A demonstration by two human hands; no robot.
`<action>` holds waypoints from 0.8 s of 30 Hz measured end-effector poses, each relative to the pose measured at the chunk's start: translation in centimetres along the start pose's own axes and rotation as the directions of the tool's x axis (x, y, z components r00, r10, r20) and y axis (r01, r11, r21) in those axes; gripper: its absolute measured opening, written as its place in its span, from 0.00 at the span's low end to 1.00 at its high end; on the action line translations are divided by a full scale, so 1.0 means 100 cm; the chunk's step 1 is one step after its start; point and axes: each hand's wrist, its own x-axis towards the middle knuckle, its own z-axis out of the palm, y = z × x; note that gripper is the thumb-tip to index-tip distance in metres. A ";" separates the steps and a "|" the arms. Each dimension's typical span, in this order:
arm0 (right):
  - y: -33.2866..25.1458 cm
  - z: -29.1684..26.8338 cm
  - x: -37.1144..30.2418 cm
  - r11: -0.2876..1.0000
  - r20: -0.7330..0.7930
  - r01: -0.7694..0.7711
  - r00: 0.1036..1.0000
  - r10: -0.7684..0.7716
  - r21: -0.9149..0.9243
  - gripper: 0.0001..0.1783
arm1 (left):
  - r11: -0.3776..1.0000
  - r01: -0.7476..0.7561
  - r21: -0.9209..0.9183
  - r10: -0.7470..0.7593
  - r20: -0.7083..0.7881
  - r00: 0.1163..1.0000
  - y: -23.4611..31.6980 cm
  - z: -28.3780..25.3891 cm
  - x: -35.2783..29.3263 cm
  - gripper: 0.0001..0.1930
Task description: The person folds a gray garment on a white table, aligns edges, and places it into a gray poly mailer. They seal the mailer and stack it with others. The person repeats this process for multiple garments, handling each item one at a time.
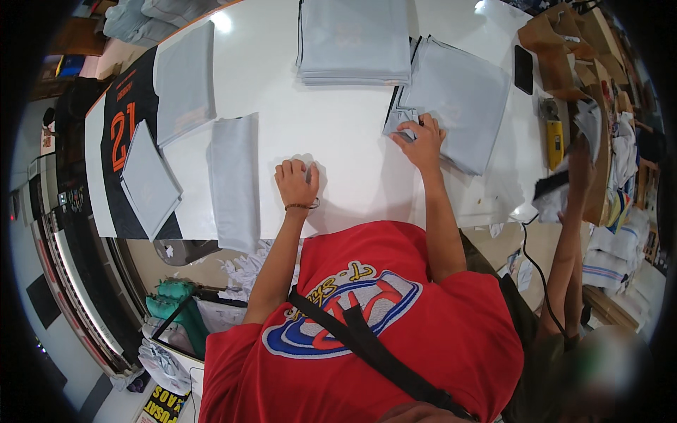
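My left hand (297, 183) rests on the white table with its fingers curled. A small grey bit shows beside its thumb, too small to name. My right hand (423, 143) pinches at the near left corner of a stack of light grey sheets (471, 102), where the edges look crumpled and dark-lined. Directly beyond, a second stack of grey sheets (352, 39) lies squared up. Left of my left hand, a long folded grey sheet (235, 180) reaches over the table's near edge.
A black jersey (134, 92) with orange lettering lies at the left under grey pieces (150, 187). On the right are a phone (523, 69), a yellow tool (555, 144) and a brown paper bag (557, 46). Another person's arm (575, 190) holds grey and black material there.
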 end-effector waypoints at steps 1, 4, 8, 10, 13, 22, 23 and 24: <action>0.000 -0.001 0.000 1.000 -0.010 0.005 1.000 -0.005 0.006 0.13 | 1.000 0.000 -0.002 0.000 0.001 1.000 0.001 0.000 0.000 0.12; -0.001 -0.002 0.001 0.999 -0.018 0.006 1.000 -0.005 0.050 0.14 | 1.000 -0.002 0.009 0.002 0.006 1.000 0.000 0.000 0.001 0.12; 0.006 -0.004 0.004 0.990 -0.019 0.014 1.000 -0.011 0.141 0.15 | 1.000 0.015 0.011 -0.016 0.030 0.999 0.001 0.000 0.001 0.12; 0.009 -0.005 0.005 0.976 -0.028 -0.003 1.000 0.009 0.218 0.15 | 1.000 0.010 0.010 -0.010 0.027 1.000 0.001 0.000 0.001 0.12; 0.015 -0.003 0.006 0.932 -0.037 -0.067 0.996 0.086 0.357 0.15 | 1.000 -0.003 0.008 0.003 0.028 1.000 0.001 -0.002 0.002 0.12; 0.012 -0.005 0.006 0.961 -0.045 0.010 0.999 0.002 0.276 0.15 | 1.000 -0.001 -0.012 0.002 0.024 1.000 0.003 -0.003 0.003 0.12; 0.012 -0.005 0.006 0.968 -0.034 0.019 0.999 -0.011 0.251 0.15 | 1.000 -0.002 -0.012 0.002 0.024 1.000 0.004 -0.004 0.004 0.12; 0.012 -0.005 0.005 0.969 -0.036 0.016 0.999 -0.007 0.248 0.15 | 1.000 -0.003 -0.013 0.003 0.023 1.000 0.004 -0.004 0.004 0.12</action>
